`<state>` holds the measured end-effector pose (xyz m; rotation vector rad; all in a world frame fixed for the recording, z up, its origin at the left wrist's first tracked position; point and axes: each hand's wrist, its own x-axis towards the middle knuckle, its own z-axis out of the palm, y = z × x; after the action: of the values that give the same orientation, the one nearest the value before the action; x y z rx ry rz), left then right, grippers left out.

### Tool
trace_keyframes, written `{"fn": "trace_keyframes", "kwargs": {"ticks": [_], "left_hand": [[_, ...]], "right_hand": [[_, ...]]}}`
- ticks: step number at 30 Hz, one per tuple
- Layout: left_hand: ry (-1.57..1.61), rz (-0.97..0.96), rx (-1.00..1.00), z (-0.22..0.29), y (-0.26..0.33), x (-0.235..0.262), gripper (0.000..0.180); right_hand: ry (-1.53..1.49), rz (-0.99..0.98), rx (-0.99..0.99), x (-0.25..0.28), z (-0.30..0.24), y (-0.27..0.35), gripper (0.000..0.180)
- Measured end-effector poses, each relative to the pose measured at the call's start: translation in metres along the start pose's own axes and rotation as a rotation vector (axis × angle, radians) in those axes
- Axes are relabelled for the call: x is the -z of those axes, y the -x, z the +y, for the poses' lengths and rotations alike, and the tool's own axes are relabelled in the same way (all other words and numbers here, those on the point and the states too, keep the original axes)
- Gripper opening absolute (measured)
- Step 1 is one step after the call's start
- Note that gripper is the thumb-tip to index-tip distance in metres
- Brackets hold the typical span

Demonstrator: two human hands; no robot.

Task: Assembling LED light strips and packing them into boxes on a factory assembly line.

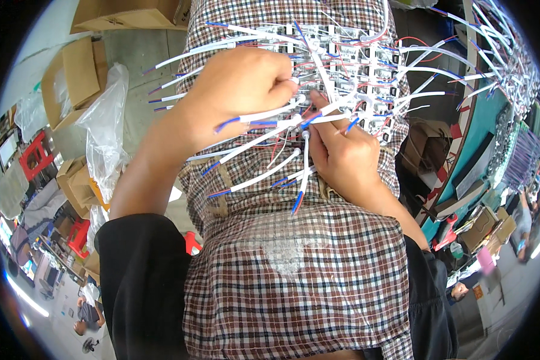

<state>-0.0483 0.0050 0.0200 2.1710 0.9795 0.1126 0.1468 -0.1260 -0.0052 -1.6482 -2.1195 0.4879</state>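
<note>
The flat block of small metal and white parts lies on the brown, black and white checked cloth, in front of the person. From it, thin white cables with blue and red wire ends spread out: on the left side their long axes run leftward, some dipping toward the body; on the right they point rightward; one near the middle points almost straight to the person. At left, an open brown cardboard box contains clear plastic film. The left hand is curled, thumb near the forefinger; I cannot tell what it pinches. The right hand stretches its forefinger toward the upper left among the cables, other fingers folded; its grip is unclear.
</note>
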Motion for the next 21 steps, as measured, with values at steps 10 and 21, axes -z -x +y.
{"fn": "trace_keyframes", "kwargs": {"ticks": [10, 21], "left_hand": [[0.411, 0.107, -0.005, 0.020, 0.004, -0.022, 0.018], [-0.179, 0.298, 0.124, -0.009, 0.019, 0.008, 0.016]], "right_hand": [[0.024, 0.004, 0.054, 0.006, -0.006, 0.006, 0.034], [-0.115, 0.120, 0.025, 0.009, -0.007, -0.001, 0.027]]}}
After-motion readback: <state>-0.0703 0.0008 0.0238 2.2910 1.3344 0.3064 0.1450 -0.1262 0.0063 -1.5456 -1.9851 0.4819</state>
